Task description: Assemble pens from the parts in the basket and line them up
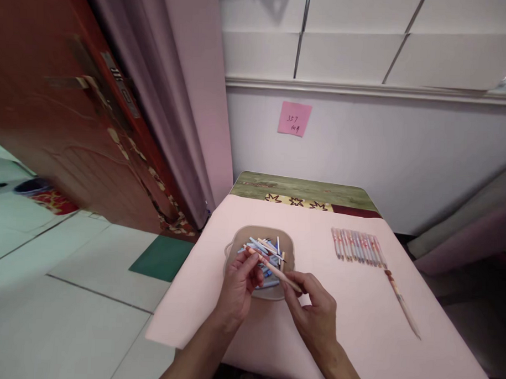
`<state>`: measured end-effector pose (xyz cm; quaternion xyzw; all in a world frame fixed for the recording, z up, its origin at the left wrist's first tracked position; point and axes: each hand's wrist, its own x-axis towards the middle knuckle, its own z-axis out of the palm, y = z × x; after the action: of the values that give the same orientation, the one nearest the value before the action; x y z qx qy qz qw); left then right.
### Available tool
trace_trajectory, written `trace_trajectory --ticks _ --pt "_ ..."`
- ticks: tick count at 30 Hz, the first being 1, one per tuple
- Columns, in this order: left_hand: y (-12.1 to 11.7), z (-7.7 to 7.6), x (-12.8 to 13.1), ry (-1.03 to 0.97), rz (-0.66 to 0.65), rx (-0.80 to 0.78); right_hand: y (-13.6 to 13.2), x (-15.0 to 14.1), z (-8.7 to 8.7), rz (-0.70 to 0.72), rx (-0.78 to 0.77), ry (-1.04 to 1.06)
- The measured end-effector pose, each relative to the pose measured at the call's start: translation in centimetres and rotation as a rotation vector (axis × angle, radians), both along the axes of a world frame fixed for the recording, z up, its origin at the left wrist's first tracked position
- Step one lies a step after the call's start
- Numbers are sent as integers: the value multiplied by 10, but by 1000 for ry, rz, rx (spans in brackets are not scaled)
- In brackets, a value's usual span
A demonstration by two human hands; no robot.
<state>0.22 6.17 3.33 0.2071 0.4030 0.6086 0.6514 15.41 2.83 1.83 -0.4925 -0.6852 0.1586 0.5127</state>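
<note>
Both hands hold one slim cream-and-brown pen point(274, 269), slanting down to the right. My left hand point(238, 280) pinches its upper end, which has a reddish-brown pattern. My right hand point(313, 305) grips the lower end between thumb and fingers. Directly beneath is a beige plastic basin point(290, 240) with many loose blue, white and cream pen parts point(270, 282), partly covered by my hands. To the right, several patterned pens point(359, 247) lie side by side in a row. A single longer pen point(403, 305) lies slanted just below that row.
A pale pink cloth point(200, 287) covers most of the table, whose green wood-patterned top point(319, 186) shows at the far edge. The wall behind bears a pink note point(295, 119). At the left are a brown door point(125, 168) and a purple curtain point(173, 109).
</note>
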Motion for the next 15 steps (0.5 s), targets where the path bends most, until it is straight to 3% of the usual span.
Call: trace_trajectory --ticks 15 --pt "-5 8 16 -79 -38 -101 -8 4 -1 -57 80 52"
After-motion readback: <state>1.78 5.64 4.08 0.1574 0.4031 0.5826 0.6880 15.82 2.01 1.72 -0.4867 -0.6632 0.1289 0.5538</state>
